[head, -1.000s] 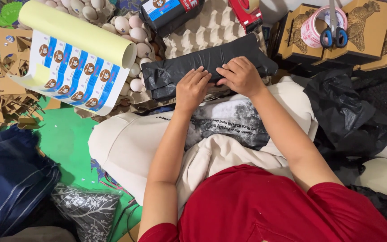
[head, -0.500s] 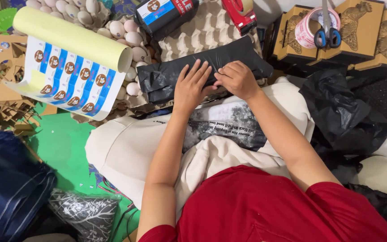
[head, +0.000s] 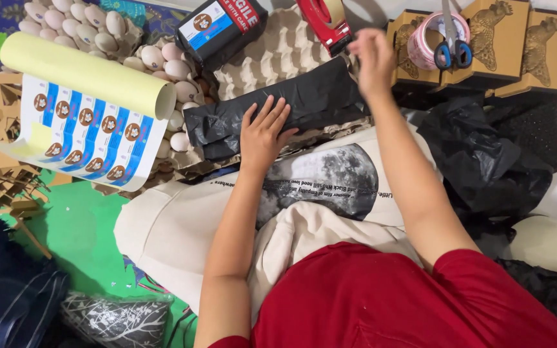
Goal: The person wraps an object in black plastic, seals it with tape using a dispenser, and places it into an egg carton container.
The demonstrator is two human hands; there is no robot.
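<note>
A long parcel wrapped in black plastic (head: 317, 96) lies across my lap, on a cream printed garment (head: 330, 177). My left hand (head: 264, 132) lies flat on the parcel's left half, fingers spread. My right hand (head: 372, 55) is lifted above the parcel's right end, blurred, fingers loosely curled with nothing visible in them. It hovers beside a red tape dispenser (head: 323, 22) that rests on an empty grey egg tray (head: 262, 64).
A tray of eggs (head: 91, 35) and a curled sheet of round stickers (head: 88, 113) lie at the left. A black labelled parcel (head: 220, 29) sits at the top. Brown printed boxes (head: 517, 45) carry a pink tape roll and blue-handled scissors (head: 449, 45). Loose black plastic bags (head: 491, 161) lie at the right.
My right hand has left the black parcel and risen up and to the right, toward the red tape dispenser. My left hand stays flat on the parcel.
</note>
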